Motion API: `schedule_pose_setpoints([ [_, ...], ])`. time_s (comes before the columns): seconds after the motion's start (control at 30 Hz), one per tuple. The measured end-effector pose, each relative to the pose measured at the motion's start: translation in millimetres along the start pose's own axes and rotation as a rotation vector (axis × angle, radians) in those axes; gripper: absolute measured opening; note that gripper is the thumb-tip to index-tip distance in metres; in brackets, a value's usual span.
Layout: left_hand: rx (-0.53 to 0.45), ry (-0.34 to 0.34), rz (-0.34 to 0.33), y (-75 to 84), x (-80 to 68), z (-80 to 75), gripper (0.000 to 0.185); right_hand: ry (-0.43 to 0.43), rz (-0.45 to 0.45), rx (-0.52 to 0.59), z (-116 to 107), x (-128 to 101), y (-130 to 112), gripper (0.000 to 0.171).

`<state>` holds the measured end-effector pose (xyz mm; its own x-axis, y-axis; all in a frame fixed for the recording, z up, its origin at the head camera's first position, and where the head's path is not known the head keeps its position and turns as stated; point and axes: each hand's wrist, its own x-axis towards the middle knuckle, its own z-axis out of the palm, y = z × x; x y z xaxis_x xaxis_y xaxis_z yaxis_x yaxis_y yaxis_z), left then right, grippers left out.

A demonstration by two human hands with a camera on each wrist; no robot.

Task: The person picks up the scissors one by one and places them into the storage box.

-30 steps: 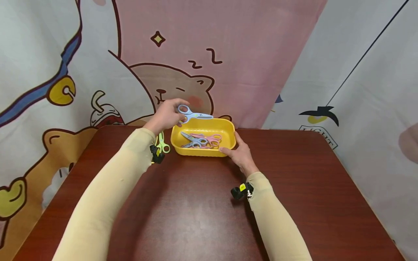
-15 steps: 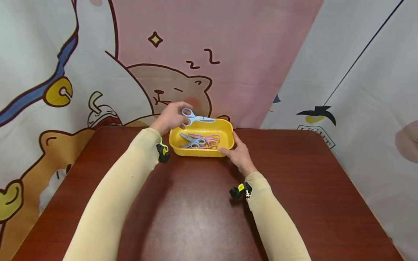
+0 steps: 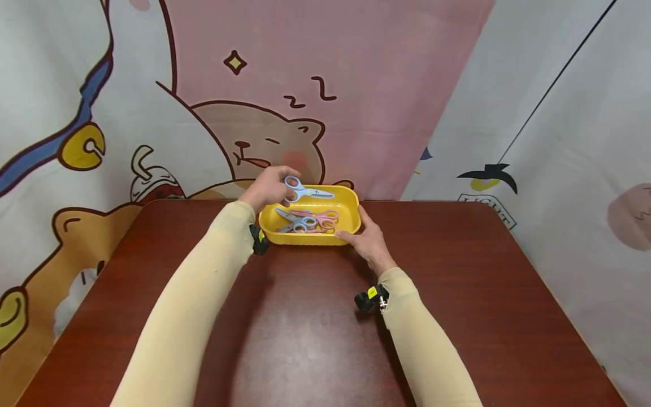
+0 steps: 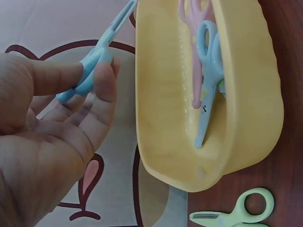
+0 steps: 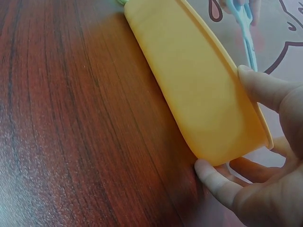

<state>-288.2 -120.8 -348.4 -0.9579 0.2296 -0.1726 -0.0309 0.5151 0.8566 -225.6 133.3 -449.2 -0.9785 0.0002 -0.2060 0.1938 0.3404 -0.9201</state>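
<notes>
My left hand pinches a pair of light blue scissors by the handle end and holds them above the back left rim of a yellow plastic tray, blades pointing right. The same held scissors show between thumb and fingers beside the tray. Inside lie another blue pair and a pink pair. My right hand grips the tray's front right corner, one finger on the rim and another low on the wall.
A green pair of scissors lies on the dark red wooden table just left of the tray, hidden by my left arm in the head view. A cartoon-print cloth hangs right behind the table's back edge.
My left hand has carried the blue scissors slightly down and right, closer over the tray. The green scissors have gone out of the head view behind my left arm. The right hand keeps its grip.
</notes>
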Motion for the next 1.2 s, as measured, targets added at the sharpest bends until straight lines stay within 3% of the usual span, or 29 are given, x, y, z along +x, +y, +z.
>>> schedule_pose_setpoints([
  [0.33,-0.026,-0.056,-0.027,-12.7,9.0,2.3,0.052,0.004,-0.002,-0.009,2,2,1,0.101],
  [0.67,0.011,-0.098,-0.092,-18.3,13.2,5.4,0.052,0.004,-0.001,-0.014,2,1,0,0.1],
  [1.2,0.001,-0.245,-0.16,-25.3,14.7,12.2,0.051,0.015,0.009,-0.028,1,2,2,0.102],
])
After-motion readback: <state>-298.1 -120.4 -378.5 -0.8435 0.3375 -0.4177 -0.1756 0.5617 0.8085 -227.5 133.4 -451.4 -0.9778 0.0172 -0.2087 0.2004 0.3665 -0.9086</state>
